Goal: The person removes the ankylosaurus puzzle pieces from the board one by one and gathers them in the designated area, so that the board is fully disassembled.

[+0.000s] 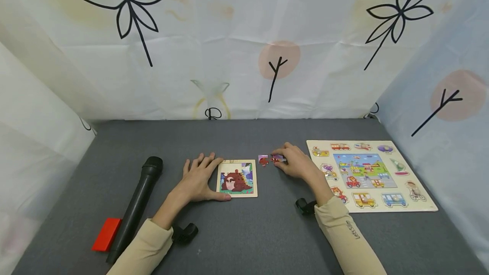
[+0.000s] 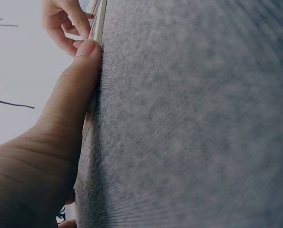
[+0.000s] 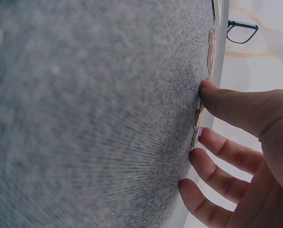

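Observation:
A small jigsaw puzzle in a light wooden frame [image 1: 237, 195] lies on the grey table, its picture a red-brown spiky animal with a pale, unfilled part above. My left hand [image 1: 198, 180] rests at its left side, fingers spread toward the top corner and thumb laid straight along the near edge. To the right, my right hand [image 1: 299, 164] pinches a purple and red puzzle piece [image 1: 276, 158] on the table between thumb and forefinger. In the right wrist view this piece [image 3: 197, 124] shows edge-on. A similar loose piece [image 1: 263, 160] lies just left of those fingertips.
A large board with vehicle pictures [image 1: 317, 173] lies on the right, partly behind the right forearm. On the left are a black microphone [image 1: 133, 207] and a red block [image 1: 107, 234]. Patterned white cloth [image 1: 237, 54] hangs behind the grey table [image 1: 244, 241].

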`<state>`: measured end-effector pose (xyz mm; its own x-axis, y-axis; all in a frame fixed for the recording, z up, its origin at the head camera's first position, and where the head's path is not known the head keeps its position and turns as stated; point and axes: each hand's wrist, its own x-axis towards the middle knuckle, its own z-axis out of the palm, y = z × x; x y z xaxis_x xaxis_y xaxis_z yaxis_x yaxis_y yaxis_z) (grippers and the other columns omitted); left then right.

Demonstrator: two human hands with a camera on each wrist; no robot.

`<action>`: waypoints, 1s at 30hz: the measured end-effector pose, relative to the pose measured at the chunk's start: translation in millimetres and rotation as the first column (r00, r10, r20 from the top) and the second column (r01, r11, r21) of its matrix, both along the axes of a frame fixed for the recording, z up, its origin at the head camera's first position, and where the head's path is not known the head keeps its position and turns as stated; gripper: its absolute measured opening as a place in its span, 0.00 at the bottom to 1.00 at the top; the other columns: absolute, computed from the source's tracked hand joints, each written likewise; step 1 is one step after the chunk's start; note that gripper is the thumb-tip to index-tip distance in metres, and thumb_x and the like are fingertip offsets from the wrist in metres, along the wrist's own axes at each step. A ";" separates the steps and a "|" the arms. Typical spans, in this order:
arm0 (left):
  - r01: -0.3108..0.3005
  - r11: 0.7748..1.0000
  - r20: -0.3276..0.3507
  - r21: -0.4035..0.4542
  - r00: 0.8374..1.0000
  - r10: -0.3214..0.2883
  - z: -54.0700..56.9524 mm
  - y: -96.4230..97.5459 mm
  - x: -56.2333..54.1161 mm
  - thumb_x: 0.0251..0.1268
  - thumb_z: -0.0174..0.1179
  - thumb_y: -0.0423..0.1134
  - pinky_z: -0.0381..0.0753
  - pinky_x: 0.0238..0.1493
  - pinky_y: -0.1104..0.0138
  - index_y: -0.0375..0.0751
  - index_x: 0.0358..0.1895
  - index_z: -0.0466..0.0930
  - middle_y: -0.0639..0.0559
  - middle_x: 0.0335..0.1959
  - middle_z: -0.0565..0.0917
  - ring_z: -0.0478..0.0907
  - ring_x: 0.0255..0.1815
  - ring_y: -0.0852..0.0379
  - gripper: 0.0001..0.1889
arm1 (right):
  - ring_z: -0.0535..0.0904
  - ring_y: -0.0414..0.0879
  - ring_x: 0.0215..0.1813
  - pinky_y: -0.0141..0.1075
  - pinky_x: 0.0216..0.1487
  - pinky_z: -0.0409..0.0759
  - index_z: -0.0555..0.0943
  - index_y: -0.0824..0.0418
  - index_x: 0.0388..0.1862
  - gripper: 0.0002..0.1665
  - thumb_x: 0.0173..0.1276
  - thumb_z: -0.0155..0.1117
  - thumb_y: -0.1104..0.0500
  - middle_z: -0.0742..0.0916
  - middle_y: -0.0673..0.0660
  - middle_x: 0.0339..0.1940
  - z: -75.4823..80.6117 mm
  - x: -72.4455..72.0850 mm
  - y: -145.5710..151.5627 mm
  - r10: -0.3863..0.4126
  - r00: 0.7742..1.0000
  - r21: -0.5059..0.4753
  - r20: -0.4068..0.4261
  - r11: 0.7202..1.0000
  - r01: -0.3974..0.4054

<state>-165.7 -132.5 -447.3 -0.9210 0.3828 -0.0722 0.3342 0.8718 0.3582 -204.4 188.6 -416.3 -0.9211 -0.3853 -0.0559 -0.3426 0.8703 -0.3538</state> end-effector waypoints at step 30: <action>-0.006 1.000 0.010 0.002 1.000 0.006 1.2 0.7 0.0 0.42 0.75 0.73 0.45 0.73 0.25 0.52 0.79 0.61 0.38 0.82 0.59 0.51 0.82 0.28 0.59 | 0.76 0.47 0.41 0.40 0.39 0.75 0.84 0.58 0.61 0.20 0.72 0.68 0.57 0.84 0.59 0.49 13.9 16.2 -36.3 0.083 0.996 -0.099 -0.016 0.992 -0.084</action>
<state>-165.7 -131.8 -446.1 -0.9225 0.3776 -0.0806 0.3257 0.8731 0.3628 -188.2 152.3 -402.4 -0.8859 -0.4639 -0.0026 -0.4172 0.7992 -0.4327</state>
